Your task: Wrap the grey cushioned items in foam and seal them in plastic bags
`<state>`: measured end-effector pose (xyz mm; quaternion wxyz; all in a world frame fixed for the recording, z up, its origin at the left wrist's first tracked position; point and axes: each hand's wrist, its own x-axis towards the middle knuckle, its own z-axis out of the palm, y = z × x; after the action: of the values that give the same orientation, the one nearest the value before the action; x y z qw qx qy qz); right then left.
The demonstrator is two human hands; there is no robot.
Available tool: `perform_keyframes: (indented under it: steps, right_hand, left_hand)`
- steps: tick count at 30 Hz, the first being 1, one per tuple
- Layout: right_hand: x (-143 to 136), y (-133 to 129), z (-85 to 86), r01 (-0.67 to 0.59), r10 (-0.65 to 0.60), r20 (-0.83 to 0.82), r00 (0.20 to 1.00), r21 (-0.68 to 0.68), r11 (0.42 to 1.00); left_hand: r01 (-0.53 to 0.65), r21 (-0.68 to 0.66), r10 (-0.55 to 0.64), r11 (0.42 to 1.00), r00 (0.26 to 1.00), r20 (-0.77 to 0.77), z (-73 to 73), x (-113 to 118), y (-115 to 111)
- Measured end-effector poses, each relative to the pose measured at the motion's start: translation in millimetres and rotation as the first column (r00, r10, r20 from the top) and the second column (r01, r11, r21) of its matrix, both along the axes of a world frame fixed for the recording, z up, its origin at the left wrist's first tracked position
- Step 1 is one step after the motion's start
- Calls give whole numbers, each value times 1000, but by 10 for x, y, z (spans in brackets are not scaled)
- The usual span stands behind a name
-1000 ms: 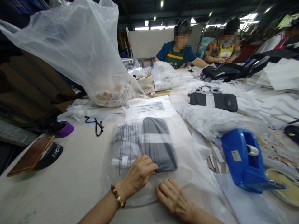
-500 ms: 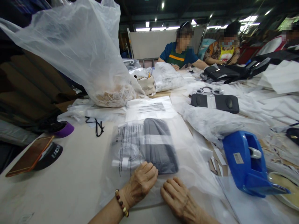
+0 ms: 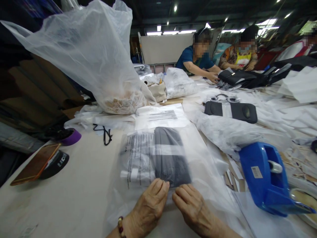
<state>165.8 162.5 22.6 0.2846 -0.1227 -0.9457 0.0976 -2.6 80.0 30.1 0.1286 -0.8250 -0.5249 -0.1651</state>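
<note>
Left hand [image 3: 151, 208] and right hand [image 3: 195, 206] over a clear printed bag [image 3: 138, 158], twelve o'clock pointing away from the worker. Fingers of both hands are bent, pressed together and turned down onto the film, a narrow gap between the two hands; whether they pinch the film I cannot tell from where I stand. The backs of the hands face up; the left forearm enters from about eight o'clock, a beaded bracelet [image 3: 120, 226] at its wrist, the right from about four. Just beyond the fingertips, toward twelve, a dark grey item [image 3: 170, 155] with a pale band lies flat beneath the film, which veils its detail; the left hand hides part of the near edge of its surroundings.

Farther out: at twelve, a white printed sheet [image 3: 162, 115]; near three, a blue tape dispenser [image 3: 264, 178], flanking the right forearm; at one, a dark case [image 3: 231, 111] behind crumpled plastic [image 3: 223, 132]; between ten and eleven, a black cord [image 3: 106, 137]; at ten, a purple roll [image 3: 72, 137]; past nine, a brown slab [image 3: 36, 165]. A large translucent bag [image 3: 99, 56] rises at eleven, blocking the view behind. Just past twelve, a blue-sleeved co-worker [image 3: 187, 59] reaches toward black goods [image 3: 237, 77].
</note>
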Motion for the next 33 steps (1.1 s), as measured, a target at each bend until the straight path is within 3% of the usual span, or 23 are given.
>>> perform_keyframes:
  steps: [5, 11, 14, 18, 22, 27, 33]
  right_hand:
    - [-9, 81, 65, -39, 43, 69, 997, -54, 998]
    - [79, 243, 32, -77, 82, 73, 994, -77, 994]
    - [124, 329, 6, -60, 70, 48, 996, -193, 979]
    - [124, 415, 43, 62, -2, 148, 989, -401, 914]
    - [60, 469, 148, 199, -53, 302, 952, -475, 857]
    - [-37, 503, 251, 338, -102, 465, 880, -460, 821]
    - [-151, 532, 266, 422, -125, 616, 778, -365, 830]
  left_hand:
    - [-23, 127, 27, 992, 999, -32, -71, -15, 6]
    - [25, 95, -32, 995, 997, 70, -35, -59, 47]
    - [33, 50, -40, 998, 986, 160, -2, -70, 118]
    - [-77, -59, 88, 995, 968, 236, 45, -64, 218]
    - [-189, -118, 212, 975, 949, 233, 52, -42, 285]
    - [-315, -202, 354, 927, 914, 197, 63, 34, 351]
    - [-471, -292, 520, 832, 846, 115, 159, 109, 493]
